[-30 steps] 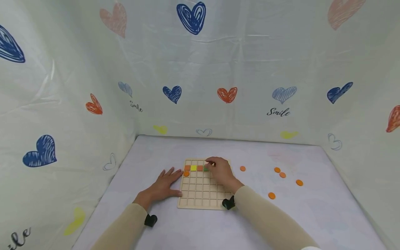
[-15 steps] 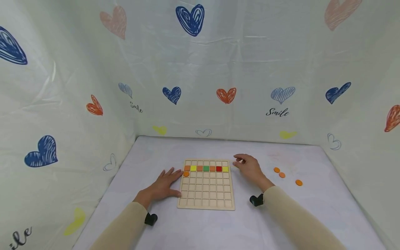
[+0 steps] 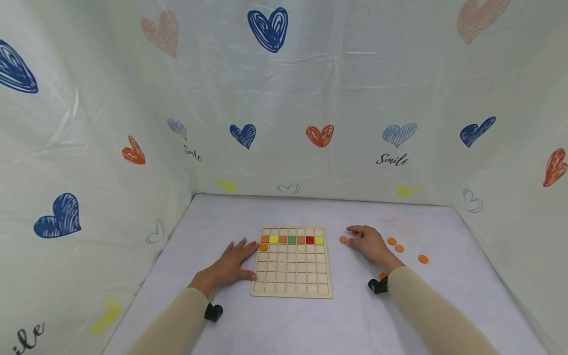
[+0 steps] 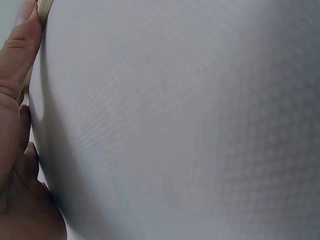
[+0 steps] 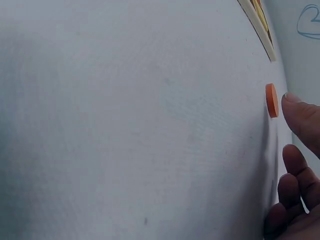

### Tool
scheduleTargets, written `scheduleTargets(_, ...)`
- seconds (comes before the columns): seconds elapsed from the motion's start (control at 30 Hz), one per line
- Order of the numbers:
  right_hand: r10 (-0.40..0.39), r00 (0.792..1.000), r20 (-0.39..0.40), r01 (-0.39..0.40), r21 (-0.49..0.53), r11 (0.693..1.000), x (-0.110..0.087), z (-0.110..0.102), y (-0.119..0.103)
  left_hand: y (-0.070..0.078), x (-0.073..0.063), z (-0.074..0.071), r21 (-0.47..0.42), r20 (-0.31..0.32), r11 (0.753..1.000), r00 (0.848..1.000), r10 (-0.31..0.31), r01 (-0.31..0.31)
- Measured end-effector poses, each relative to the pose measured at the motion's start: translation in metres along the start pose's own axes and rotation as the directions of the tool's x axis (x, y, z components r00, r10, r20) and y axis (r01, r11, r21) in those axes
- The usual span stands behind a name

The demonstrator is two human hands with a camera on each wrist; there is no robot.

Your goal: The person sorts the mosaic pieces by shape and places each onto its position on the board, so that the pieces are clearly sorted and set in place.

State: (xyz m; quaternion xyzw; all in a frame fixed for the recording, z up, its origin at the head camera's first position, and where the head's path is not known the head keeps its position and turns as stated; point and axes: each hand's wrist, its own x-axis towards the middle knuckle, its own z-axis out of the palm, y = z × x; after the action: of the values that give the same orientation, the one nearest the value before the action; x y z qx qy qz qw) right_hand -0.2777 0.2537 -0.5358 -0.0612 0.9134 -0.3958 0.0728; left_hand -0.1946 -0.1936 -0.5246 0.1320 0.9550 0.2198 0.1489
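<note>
Where the thumb and forefinger of the right hand (image 3: 370,242) stand parted and unoccupied, I see a loose orange disc (image 3: 343,239) lying just beside the thumb tip; I cannot tell whether the two touch. In my right wrist view, the remaining fingers (image 5: 295,160) are loosely bent. The left hand (image 3: 230,264) lies with its fingers spread and extended, forefinger and thumb reaching the left edge of a wooden grid board (image 3: 291,276). On this board I read one row of coloured squares (image 3: 291,239), from left to right orange, yellow, orange, green, orange, red and yellow; a second orange disc (image 3: 264,247) sits directly below the leftmost square. Beyond the right hand I count three further discs (image 3: 423,259), two of them close together, while another disc (image 3: 383,276) is partly hidden behind the black wrist camera (image 3: 378,286). Both forearms are clothed in beige sleeves (image 3: 439,310). The pale table (image 3: 284,320) is bounded by a whitish curtain (image 3: 284,88) printed with hearts and the word "Smile".
</note>
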Motion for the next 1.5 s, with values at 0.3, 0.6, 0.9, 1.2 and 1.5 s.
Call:
scheduleTargets(0.3,-0.053,0.998,-0.03,0.05,-0.105,0.993,0.003,0.01,0.002,0.0,-0.001,0.001,-0.003,-0.008,1.0,1.0,0.005,-0.005)
scheduleTargets(0.6,-0.042,0.997,-0.069,0.034,-0.106,0.994,0.002,0.014,-0.001,0.0,-0.002,0.001,-0.006,-0.013,1.0,1.0,0.0,0.0)
scheduleTargets(0.9,-0.027,0.997,-0.073,0.023,-0.054,0.998,-0.002,0.012,-0.002,0.001,-0.002,0.001,-0.019,-0.006,1.0,1.0,0.001,-0.001)
scheduleTargets(1.2,-0.018,0.995,-0.097,0.025,0.078,0.997,-0.006,0.003,-0.014,0.0,-0.001,0.003,-0.004,-0.011,1.0,1.0,-0.005,0.005)
scheduleTargets(1.5,-0.046,0.993,-0.108,0.057,0.102,0.993,-0.009,0.004,-0.032,-0.001,0.0,0.002,-0.003,-0.012,1.0,1.0,-0.007,0.007)
